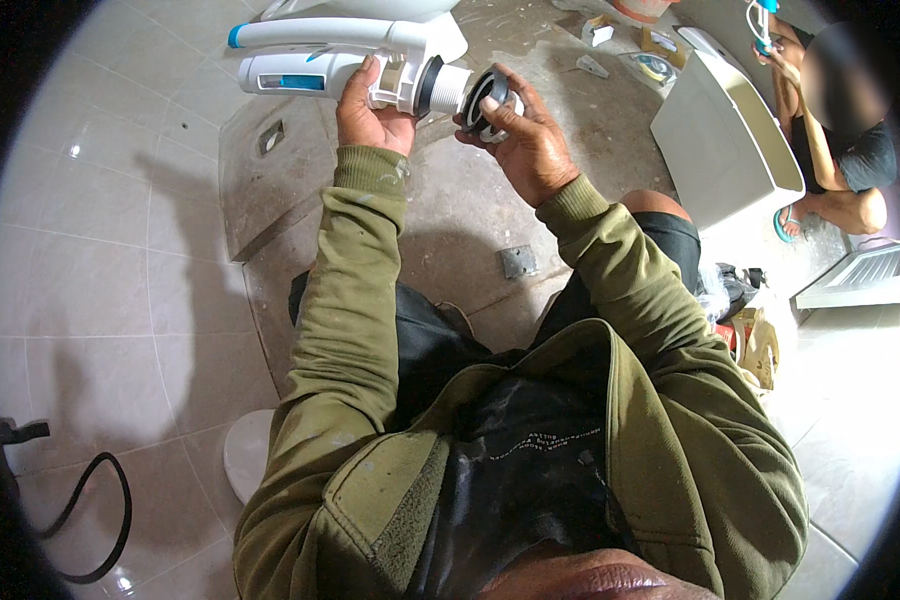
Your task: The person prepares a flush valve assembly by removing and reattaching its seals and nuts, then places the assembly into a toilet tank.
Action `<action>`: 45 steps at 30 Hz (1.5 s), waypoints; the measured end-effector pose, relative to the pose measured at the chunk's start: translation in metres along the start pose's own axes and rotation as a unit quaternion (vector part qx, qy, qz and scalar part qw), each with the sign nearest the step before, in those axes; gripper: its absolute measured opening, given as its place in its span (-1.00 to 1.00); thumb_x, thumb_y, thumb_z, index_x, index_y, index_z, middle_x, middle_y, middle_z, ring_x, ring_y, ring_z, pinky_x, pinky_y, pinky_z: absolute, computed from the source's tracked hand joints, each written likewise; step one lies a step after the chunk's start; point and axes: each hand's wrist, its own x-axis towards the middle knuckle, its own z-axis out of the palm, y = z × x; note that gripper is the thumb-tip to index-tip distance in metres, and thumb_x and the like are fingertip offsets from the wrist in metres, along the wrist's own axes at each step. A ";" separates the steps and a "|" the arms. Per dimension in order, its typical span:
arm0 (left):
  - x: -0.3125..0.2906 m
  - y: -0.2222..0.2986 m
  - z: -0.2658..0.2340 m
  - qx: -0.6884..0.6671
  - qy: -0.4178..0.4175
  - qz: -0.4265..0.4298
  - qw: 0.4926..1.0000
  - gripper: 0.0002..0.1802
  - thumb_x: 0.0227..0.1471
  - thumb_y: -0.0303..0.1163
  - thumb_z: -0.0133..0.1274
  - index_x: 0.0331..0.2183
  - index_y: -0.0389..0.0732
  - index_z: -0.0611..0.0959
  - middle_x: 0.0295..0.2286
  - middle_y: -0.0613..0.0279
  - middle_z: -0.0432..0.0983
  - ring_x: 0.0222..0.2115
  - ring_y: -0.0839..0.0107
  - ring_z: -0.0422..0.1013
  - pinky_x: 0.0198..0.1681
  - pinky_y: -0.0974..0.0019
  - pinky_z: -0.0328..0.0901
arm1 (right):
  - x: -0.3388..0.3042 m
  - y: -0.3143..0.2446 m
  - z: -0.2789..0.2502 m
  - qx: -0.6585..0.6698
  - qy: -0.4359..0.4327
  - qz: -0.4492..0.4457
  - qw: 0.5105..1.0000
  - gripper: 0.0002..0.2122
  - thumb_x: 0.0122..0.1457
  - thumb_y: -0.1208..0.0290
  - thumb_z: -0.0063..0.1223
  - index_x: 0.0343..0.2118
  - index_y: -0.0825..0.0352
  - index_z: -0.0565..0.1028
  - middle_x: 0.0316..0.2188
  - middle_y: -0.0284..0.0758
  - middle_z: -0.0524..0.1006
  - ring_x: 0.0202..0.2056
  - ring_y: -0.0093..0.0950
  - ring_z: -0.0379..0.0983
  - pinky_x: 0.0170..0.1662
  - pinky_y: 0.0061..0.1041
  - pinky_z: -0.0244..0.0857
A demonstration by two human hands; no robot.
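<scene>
While the left hand [375,118] closes around the lower side of a white plastic valve [315,78], its thumb lying up along the body, the right hand [532,135] pinches a black ring [483,100] together with a white nut [508,112] between thumb and fingers; both grips are clamped, each on its own part. The valve lies nearly level in front of the person, at the upper part of the view, above a bare, stained floor [450,200]; a blue window shows in its side, and a long white tube [320,36] with a blue cap runs beside it. A black washer [429,85] sits around the valve near its right end; past it a white threaded neck [452,90] points toward the ring, which is just beside it; whether they touch, I cannot tell.

To the right, a pale cistern [715,145] stands tilted, its open side facing a co-worker [855,150], whose raised hand holds a white and blue piece [763,25]; a white ribbed panel [855,280] lies below them; a square metal cover [518,262] is set in the floor near the person's knees; a black hose [122,520] curves at the lower left.
</scene>
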 end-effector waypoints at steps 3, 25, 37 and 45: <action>-0.004 -0.003 0.004 0.021 -0.006 -0.008 1.000 -0.47 0.07 -0.26 0.19 0.05 -0.18 0.44 -0.04 0.10 0.48 0.02 0.08 0.42 0.11 -0.27 0.31 | -0.001 0.001 0.003 -0.086 0.014 -0.030 0.996 -0.31 0.22 0.41 0.22 0.35 0.27 0.09 0.04 -0.11 0.37 -0.02 -0.26 0.44 0.04 -0.16 0.40; -0.018 -0.029 0.012 0.085 0.003 -0.043 0.995 -0.60 0.03 -0.27 0.23 -0.10 -0.20 0.58 -0.13 0.17 0.54 -0.06 0.19 0.46 0.08 -0.01 0.32 | 0.003 0.003 0.000 -0.283 0.076 -0.020 0.956 -0.27 0.20 0.00 0.22 0.19 0.54 0.25 -0.23 -0.05 0.57 -0.32 -0.39 0.60 -0.47 -0.46 0.54; -0.018 -0.031 0.012 0.070 0.000 -0.053 0.996 -0.54 0.09 -0.23 0.16 -0.01 -0.20 0.50 -0.12 0.18 0.53 -0.06 0.20 0.46 0.07 0.03 0.33 | 0.003 0.000 0.000 -0.279 0.050 -0.018 0.959 -0.23 0.02 0.31 0.44 0.20 0.55 0.22 -0.12 0.00 0.52 -0.28 -0.34 0.60 -0.37 -0.43 0.55; -0.017 -0.028 0.013 0.038 0.016 -0.076 0.996 -0.42 0.05 -0.22 0.21 0.06 -0.22 0.44 -0.09 0.14 0.49 -0.05 0.16 0.46 0.04 -0.10 0.38 | 0.003 0.002 -0.005 -0.262 0.052 -0.031 0.963 -0.31 0.08 0.36 0.38 0.17 0.54 0.23 -0.16 -0.02 0.52 -0.27 -0.35 0.59 -0.32 -0.41 0.57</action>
